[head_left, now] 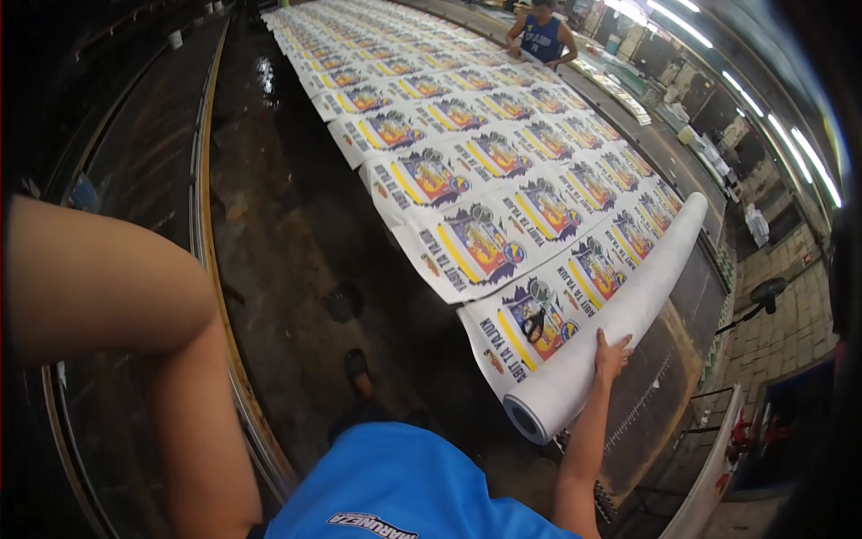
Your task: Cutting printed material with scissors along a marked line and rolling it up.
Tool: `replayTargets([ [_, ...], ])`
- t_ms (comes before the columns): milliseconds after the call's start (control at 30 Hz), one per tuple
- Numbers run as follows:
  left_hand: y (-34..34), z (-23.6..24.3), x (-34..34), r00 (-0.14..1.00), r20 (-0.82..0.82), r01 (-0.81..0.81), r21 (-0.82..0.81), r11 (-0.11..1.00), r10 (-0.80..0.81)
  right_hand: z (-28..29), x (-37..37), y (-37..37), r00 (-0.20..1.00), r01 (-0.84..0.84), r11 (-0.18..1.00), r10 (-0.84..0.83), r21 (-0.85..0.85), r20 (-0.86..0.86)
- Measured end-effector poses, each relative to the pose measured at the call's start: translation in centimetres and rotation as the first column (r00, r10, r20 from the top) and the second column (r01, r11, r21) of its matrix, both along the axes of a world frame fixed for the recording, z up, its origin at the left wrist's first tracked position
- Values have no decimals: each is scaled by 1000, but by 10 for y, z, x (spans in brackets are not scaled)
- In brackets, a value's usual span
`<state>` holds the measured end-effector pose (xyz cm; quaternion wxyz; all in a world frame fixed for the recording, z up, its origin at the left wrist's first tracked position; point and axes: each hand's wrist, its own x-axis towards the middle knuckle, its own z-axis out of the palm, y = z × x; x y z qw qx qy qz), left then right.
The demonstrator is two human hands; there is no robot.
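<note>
My right hand point(613, 355) grips the long white roll of material point(651, 287) from above, its fingers curved over the surface. The roll lies diagonally along the right edge of printed sheets point(485, 157) with repeated colourful designs, spread over a long table. A dark pair of scissors point(536, 325) lies on the nearest sheet, left of the roll. At the left, a bent bare arm point(180, 341) runs to the lower edge; my left hand is not in view.
A person in a blue sleeveless top point(540, 40) stands at the far right side of the table. A long dark rail-edged table point(135, 135) runs along the left, beside a wet dark floor point(287, 225). A black fan point(765, 295) and fluorescent tubes are at the right.
</note>
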<state>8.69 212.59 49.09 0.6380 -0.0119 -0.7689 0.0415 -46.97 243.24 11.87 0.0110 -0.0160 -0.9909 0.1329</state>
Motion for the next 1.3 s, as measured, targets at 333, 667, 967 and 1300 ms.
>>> replayTargets([
  [333, 9, -44, 31, 990, 128, -86, 161, 983, 66, 4, 3, -2, 999, 29, 998, -28, -57, 18],
  [667, -74, -64, 36, 975, 222, -58, 207, 977, 11, -3, -2, -7, 998, 12, 997, -16, -77, -58],
  [967, -190, -38, 35, 957, 290, -36, 123, 992, -2, 4, -1, -29, 990, 125, 992, -122, -37, 77],
  [1300, -409, -284, 164, 432, 702, -885, 209, 417, 566, 25, 11, -56, 943, 315, 931, -329, 185, 49],
])
